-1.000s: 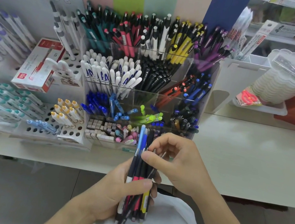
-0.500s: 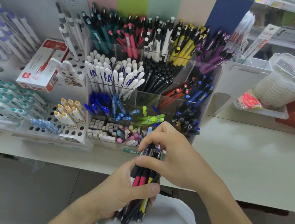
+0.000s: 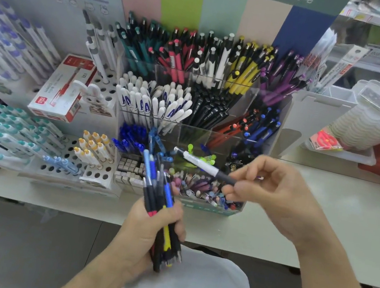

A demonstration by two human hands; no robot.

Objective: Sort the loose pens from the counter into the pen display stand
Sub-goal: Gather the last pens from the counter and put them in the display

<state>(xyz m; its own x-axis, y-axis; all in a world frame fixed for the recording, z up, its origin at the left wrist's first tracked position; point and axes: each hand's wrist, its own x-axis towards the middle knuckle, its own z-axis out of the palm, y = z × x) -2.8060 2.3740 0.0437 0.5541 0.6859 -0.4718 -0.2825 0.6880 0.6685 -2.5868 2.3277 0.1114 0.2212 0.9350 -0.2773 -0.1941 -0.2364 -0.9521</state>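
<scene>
Hands have parted: right (image 3: 273,187) now pinches white pen (image 3: 202,165), left (image 3: 154,231) grips bundle (image 3: 162,210).

Pen display stand (image 3: 186,128) on counter (image 3: 321,211); box (image 3: 62,88) left of stand, stacked trays (image 3: 368,120) right.

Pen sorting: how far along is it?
Midway, it seems. The display stand already holds many colour-grouped pens. The right hand pinches one white-and-black pen over the stand, not yet slotted. The left hand grips a bundle of pens left to sort.
</scene>
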